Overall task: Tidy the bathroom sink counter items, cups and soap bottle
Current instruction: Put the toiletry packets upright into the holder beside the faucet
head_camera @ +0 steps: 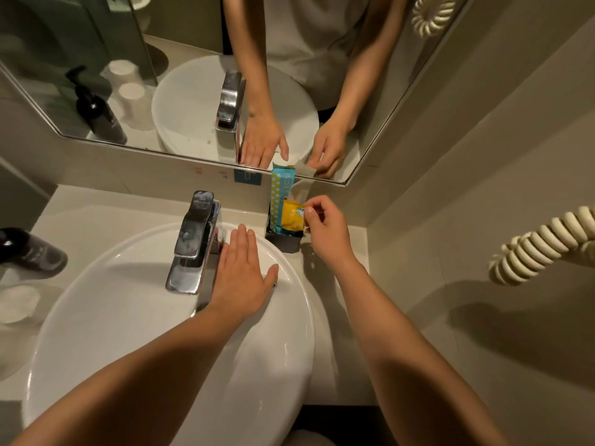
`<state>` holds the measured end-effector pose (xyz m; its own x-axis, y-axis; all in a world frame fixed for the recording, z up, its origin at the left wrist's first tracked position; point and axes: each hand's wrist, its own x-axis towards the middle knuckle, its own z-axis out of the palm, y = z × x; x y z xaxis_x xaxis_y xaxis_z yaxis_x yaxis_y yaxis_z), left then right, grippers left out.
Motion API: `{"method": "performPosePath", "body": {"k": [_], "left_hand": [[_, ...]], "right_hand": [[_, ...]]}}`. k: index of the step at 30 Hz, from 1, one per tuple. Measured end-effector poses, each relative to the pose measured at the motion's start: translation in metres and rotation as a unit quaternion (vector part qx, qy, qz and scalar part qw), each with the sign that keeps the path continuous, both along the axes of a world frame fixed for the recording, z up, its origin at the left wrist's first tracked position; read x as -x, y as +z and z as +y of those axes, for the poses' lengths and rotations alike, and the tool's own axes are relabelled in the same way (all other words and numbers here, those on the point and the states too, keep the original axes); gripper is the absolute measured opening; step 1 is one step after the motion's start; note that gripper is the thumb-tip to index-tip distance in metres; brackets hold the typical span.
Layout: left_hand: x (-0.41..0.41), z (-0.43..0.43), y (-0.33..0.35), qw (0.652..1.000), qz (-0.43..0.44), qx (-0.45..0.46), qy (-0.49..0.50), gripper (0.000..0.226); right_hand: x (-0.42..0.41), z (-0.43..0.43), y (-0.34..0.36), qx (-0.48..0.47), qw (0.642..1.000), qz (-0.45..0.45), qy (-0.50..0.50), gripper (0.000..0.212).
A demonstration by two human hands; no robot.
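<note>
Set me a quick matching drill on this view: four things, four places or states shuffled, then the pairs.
Things:
1. left hand
2. right hand
3. soap bottle
4. coiled cord

Places or states:
A. by the right wall
B. pinching the yellow packet
C. flat on the sink
D. at the left end of the counter

Pairs: 1-C, 2-B, 3-D, 4-A

Your left forearm [135,378] and right forearm [405,342] are bare. Reflected ahead, you wear a loose, pale grey top [299,33].
</note>
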<state>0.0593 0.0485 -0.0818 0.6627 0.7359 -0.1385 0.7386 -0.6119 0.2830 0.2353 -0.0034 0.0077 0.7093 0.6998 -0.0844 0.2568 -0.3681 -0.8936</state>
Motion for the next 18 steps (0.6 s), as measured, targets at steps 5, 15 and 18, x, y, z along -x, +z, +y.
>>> {"method": "performPosePath", "body": {"k": [5,15,18], "left_hand": [[0.000,-0.001,-0.001,1.000,0.004,-0.008,0.002,0.092],[-0.001,-0.001,-0.001,1.000,0.014,-0.006,0.003,0.092],[-0.002,-0.001,-0.002,1.000,0.009,-0.006,0.005,0.092]], "right_hand": [[0.002,0.000,-0.014,0.023,1.000,0.004,0.020,0.011],[0.000,0.005,-0.039,0.115,0.990,-0.074,0.023,0.017],[0.001,0.008,-0.044,0.141,0.985,-0.101,0.026,0.016]]}}
